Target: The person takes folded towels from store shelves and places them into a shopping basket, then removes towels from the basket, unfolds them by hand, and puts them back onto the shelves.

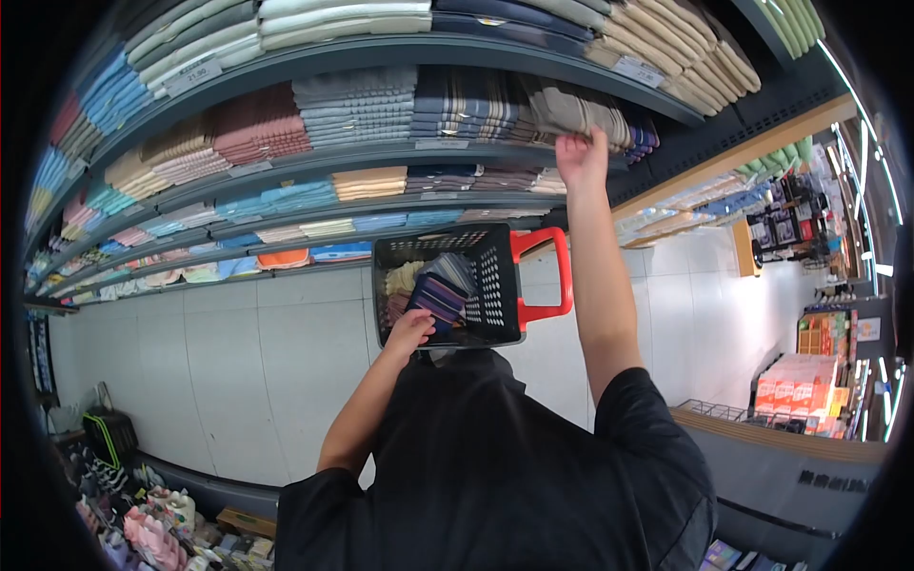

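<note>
Right grip (583, 140): nearly closed, pinching near edge of grey towel (569, 107), located at 12 o'clock from grip, on shelf (362, 155). Left grip (427, 323): partly closed, fingertips against striped cloth (441, 299), located at 1 o'clock from grip, inside basket (492, 276); firmness of hold cannot be told. Basket positioned at 7 to 8 o'clock from right grip, with red handle (562, 271) at 3 o'clock.
</note>
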Demonstrator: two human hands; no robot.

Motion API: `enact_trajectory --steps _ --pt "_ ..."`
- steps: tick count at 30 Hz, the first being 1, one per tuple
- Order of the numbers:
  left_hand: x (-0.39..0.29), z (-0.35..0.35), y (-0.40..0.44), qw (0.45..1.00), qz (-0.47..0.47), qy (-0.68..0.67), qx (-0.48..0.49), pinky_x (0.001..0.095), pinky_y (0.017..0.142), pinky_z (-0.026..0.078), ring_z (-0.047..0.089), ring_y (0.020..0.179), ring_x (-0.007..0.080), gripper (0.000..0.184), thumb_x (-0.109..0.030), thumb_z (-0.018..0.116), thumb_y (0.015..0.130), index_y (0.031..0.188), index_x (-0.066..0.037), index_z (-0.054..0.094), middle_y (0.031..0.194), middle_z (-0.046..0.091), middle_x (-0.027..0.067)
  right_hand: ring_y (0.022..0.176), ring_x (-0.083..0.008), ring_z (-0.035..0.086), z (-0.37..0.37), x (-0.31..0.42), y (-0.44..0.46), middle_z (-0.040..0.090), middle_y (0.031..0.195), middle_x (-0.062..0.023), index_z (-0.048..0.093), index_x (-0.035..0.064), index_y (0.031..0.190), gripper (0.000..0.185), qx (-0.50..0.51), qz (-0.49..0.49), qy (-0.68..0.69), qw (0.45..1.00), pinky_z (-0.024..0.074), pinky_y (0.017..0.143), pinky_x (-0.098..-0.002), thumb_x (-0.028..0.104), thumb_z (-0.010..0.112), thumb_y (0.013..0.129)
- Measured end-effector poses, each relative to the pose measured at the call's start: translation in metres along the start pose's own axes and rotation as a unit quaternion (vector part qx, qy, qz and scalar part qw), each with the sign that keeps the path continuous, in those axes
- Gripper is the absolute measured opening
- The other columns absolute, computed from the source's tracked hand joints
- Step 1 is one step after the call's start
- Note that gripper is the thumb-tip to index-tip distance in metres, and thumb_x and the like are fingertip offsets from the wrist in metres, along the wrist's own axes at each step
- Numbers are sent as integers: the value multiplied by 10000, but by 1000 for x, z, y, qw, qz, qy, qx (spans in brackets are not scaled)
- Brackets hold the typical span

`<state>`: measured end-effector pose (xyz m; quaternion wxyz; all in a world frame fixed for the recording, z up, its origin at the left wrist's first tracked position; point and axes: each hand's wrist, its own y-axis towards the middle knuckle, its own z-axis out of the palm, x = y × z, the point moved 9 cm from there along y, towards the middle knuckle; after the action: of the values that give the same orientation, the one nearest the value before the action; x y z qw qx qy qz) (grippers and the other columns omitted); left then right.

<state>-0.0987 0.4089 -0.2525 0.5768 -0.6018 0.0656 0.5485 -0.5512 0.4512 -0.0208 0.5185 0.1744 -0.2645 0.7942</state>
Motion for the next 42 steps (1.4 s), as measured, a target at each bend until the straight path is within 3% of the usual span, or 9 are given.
enact_trajectory --steps 7,16,20,24,27,31,36,41,42 --pt "17 -14 -4 1000 -15 3 -11 263 745 486 636 902 133 343 -223 618 922 1210 -47 558 1013 641 39 1304 -311 406 -10 -30 -49 433 1405 -116 410 134 1375 591 7 93 -6 996 325 1080 -514 381 633 886" --pt "8 3 4 999 -27 25 9 278 781 484 631 947 151 347 -232 601 924 1214 -48 555 1037 641 45 1205 -320 506 -25 -13 -50 536 1290 -150 444 27 1306 506 22 43 -66 997 387 1040 -480 212 594 859" --pt "1 10 0 999 -35 -19 29 322 879 471 608 1064 207 455 -329 587 929 1268 -35 514 1176 620 97 1250 -322 476 -35 -26 -119 519 1326 -144 415 53 1364 586 86 142 -65 984 386 1050 -487 244 590 838" --pt "-11 23 -5 950 -79 -278 119 396 999 408 526 1212 289 665 -570 492 922 1343 -56 460 1331 536 154 1237 -334 487 -101 -77 -203 493 1347 -157 387 60 1386 681 51 261 -162 950 399 1042 -498 249 654 789" --pt "-43 28 -15 852 -57 -483 194 423 1022 398 521 1215 296 689 -607 459 922 1362 -77 459 1354 523 132 1190 -277 529 -149 -137 -253 535 1285 -144 400 17 1370 669 117 410 -195 883 448 995 -446 152 678 776" --pt "-22 3 -2 914 -89 -383 97 437 986 452 591 1132 286 658 -613 449 919 1284 -75 552 1243 614 118 1102 -255 584 -209 -170 -280 590 1214 -139 461 -26 1301 570 98 391 -302 864 477 941 -381 85 655 777" --pt "-12 3 5 945 -120 -290 92 405 925 490 607 1083 227 403 -302 622 919 1231 -53 563 1177 634 104 1094 -263 595 -244 -163 -268 602 1197 -145 475 -39 1285 547 37 401 -313 860 471 950 -386 101 651 787" --pt "-7 -7 37 978 -64 -196 13 404 908 474 602 1053 225 376 -294 630 905 1195 -65 553 1154 624 92 1065 -267 606 -263 -141 -235 612 1151 -136 462 -14 1267 524 3 324 -367 872 502 890 -404 121 661 801" --pt "4 -19 45 987 -64 -141 -31 409 912 467 596 1065 228 392 -298 633 900 1207 -70 544 1166 617 93 991 -258 628 -281 -136 -229 618 1091 -133 437 17 1278 566 -31 313 -414 854 536 789 -402 146 689 788"
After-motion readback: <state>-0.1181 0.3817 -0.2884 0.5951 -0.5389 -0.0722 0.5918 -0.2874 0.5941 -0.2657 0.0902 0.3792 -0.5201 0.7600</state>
